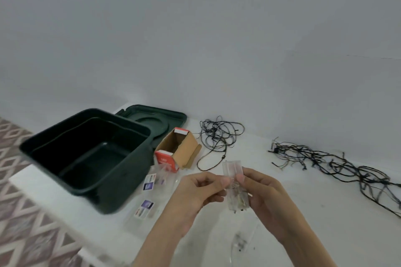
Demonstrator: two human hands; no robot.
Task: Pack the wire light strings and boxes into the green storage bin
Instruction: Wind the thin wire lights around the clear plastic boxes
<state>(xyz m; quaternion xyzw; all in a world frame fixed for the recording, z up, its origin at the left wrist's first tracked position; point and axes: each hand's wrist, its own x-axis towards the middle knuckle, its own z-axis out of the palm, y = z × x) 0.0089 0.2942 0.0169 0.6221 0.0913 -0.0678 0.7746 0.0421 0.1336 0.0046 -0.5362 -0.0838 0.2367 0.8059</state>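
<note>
While the green storage bin (86, 158) stands open and empty, you pinch a clear plastic box (235, 186) between your left hand (199, 193) and right hand (262, 197), just right of the bin; both hands are closed on it. An open cardboard box (178, 151) touches the bin's right side; the black wire light strings (219, 134) lie beyond it, further right.

home room | patterned floor tiles (26, 212) | plain wall (195, 28)
</note>
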